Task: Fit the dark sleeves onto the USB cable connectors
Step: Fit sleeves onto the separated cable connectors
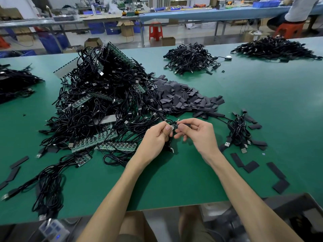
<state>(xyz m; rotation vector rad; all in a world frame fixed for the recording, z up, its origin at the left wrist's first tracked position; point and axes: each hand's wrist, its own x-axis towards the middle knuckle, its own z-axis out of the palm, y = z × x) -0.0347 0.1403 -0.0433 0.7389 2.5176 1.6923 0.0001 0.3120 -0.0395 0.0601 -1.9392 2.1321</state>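
Hands together: your left hand (157,137) pinches connector (173,126), right hand (197,133) pinches sleeve (187,124); skewed entry could buckle it.

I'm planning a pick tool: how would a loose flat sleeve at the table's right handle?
The sleeves lie thin and flat on the table, so they are probably light, floppy and awkward to pinch up. Being flat, they shouldn't roll; a push likely slides them.
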